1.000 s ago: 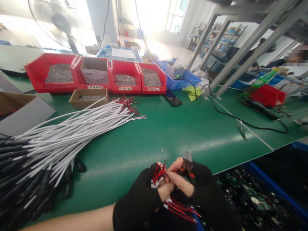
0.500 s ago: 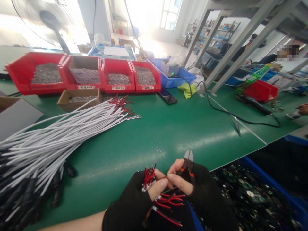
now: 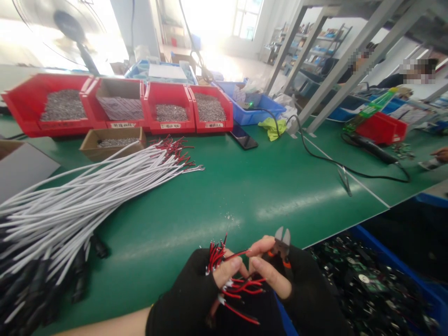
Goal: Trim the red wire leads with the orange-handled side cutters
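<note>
My left hand [image 3: 199, 294], in a black fingerless glove, is closed around a bunch of cables whose red and black wire ends [image 3: 245, 285] stick out above and below the thumb. One red wire [image 3: 238, 255] stretches from it toward my right hand [image 3: 297, 284]. That hand, gloved the same way, keeps wire cutters [image 3: 283, 242] with orange-trimmed handles tucked in the palm, jaws pointing up and slightly parted. Its thumb and forefinger are near the red wire's end; whether they touch it I cannot tell. On the left lies a pile of white cables [image 3: 94, 186] with red tips and black connectors.
Red bins [image 3: 170, 126] of small metal parts line the back, with a cardboard box [image 3: 114, 151] in front. A wrench [image 3: 194, 169], phone [image 3: 243, 138] and tweezers [image 3: 345, 181] lie on the green table [image 3: 280, 182]. A blue crate [image 3: 388, 256] of circuit boards stands lower right.
My right thumb and forefinger have parted, and the hand with the cutters has shifted slightly right and down. More of the red wire shows between the hands.
</note>
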The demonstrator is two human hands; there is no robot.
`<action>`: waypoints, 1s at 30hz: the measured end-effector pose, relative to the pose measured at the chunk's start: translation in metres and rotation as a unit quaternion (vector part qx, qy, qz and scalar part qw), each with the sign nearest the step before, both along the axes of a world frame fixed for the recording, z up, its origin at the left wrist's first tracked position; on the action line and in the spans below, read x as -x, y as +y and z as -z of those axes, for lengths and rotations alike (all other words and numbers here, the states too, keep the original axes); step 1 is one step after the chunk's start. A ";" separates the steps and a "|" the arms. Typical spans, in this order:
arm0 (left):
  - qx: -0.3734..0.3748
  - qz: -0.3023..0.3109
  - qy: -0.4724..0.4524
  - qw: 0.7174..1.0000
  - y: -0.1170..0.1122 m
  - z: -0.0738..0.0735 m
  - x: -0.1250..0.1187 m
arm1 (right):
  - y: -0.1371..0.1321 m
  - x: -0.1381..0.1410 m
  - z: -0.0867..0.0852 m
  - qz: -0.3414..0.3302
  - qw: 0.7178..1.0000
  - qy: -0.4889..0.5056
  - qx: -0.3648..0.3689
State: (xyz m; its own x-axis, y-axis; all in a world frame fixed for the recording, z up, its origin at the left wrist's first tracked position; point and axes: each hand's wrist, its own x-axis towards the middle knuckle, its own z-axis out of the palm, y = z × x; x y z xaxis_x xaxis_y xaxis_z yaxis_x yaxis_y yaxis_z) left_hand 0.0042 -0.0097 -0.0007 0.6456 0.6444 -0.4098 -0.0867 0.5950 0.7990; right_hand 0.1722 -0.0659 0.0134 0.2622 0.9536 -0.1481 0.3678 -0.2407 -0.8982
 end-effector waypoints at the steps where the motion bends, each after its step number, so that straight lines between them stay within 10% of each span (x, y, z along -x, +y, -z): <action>1: -0.014 0.006 -0.005 1.000 0.001 -0.002 0.000 | 0.002 0.003 -0.003 0.007 1.000 0.005 -0.012; 20: -0.021 0.002 0.009 1.000 -0.003 0.006 0.004 | 0.004 -0.007 0.001 -0.032 0.998 -0.042 0.022; 30: 0.017 -0.035 -0.057 0.998 -0.005 0.008 0.000 | -0.015 -0.011 0.032 -0.106 0.991 -0.032 0.078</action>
